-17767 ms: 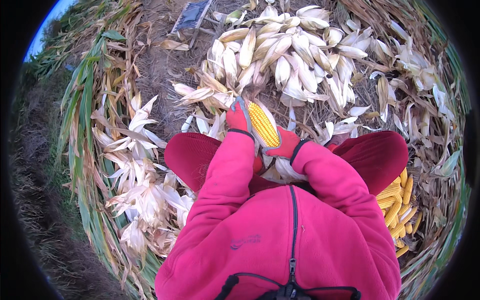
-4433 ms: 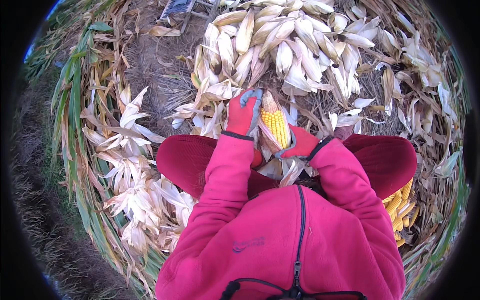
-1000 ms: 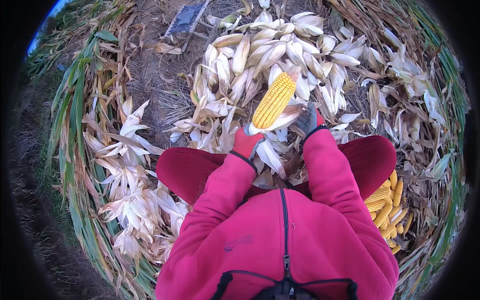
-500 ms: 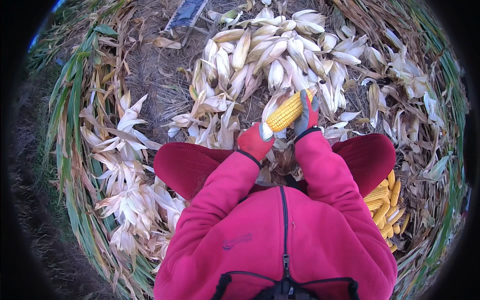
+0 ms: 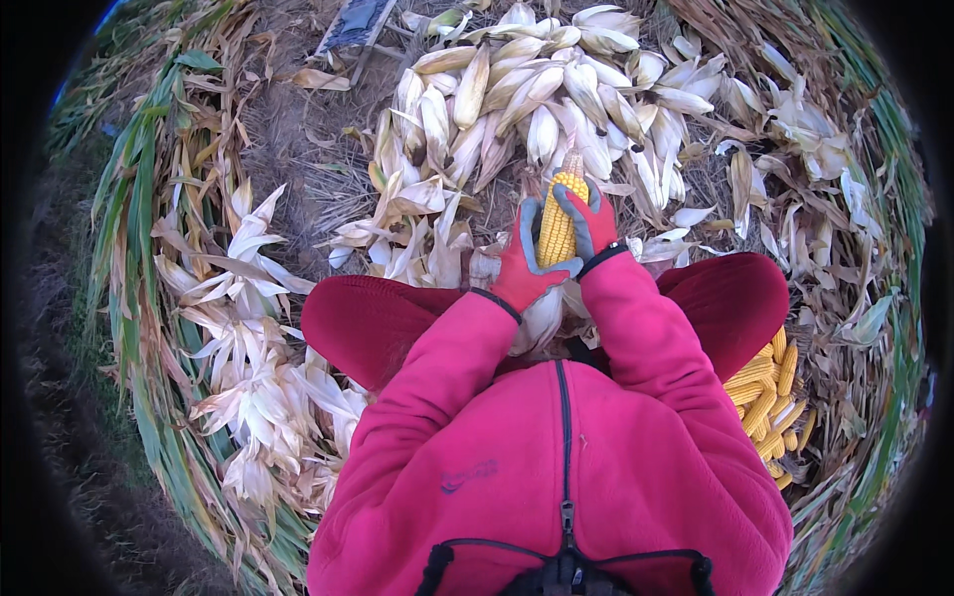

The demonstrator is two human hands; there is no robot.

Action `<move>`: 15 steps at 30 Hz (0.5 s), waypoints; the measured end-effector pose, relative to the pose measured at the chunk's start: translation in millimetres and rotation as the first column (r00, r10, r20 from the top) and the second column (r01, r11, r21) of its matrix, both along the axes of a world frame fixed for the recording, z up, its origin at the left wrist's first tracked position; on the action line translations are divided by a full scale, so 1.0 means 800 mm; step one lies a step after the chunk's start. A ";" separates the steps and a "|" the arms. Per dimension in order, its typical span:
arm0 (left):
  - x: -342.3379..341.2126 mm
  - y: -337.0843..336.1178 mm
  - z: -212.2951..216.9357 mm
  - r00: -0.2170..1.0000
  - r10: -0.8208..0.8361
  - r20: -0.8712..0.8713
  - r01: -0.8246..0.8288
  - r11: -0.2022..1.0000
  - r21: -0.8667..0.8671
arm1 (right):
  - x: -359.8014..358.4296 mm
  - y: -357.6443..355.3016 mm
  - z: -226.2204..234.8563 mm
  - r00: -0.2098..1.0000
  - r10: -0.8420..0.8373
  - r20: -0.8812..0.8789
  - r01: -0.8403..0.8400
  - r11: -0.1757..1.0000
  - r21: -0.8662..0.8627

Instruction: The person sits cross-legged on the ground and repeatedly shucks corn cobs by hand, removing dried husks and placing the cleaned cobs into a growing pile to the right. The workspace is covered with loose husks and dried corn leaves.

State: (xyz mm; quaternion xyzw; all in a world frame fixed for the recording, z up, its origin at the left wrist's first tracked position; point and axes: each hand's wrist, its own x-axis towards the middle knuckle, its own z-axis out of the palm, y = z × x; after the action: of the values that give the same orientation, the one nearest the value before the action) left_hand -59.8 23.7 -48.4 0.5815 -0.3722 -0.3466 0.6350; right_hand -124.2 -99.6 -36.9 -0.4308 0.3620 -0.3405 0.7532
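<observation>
Between my two gloved hands is a yellow ear of corn (image 5: 558, 226), its kernels bare and its tip pointing away from me. My left hand (image 5: 525, 266), in a red and grey glove, is closed around the lower left side of the ear. On the other side my right hand (image 5: 593, 221), gloved alike, grips the ear with its fingers curled near the upper part. Pale husk (image 5: 540, 323) shows just below the hands, between my legs; whether it joins the ear is hidden.
A heap of unhusked corn ears (image 5: 556, 84) lies ahead. Stripped husks (image 5: 253, 397) pile up at the left. Bare yellow cobs (image 5: 765, 402) are stacked beside my right knee. Dry stalks (image 5: 149, 288) ring the spot, and a dark flat object (image 5: 358, 25) lies at the far left.
The ear has turned from slanting up to the right to nearly straight ahead. My left hand has moved from its base end to wrap its side; my right hand has shifted slightly left.
</observation>
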 end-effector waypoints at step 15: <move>-0.041 0.025 0.022 0.767 -0.031 -0.641 0.194 0.963 0.186 | -0.004 0.011 0.071 0.926 0.149 0.347 -0.215 0.963 0.162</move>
State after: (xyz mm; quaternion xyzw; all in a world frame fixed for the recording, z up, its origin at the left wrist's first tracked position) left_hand -92.7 43.7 -30.6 0.4803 -0.1266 -0.6020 0.6252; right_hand -127.5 -91.0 19.8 -0.3223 0.2202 -0.2988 0.8708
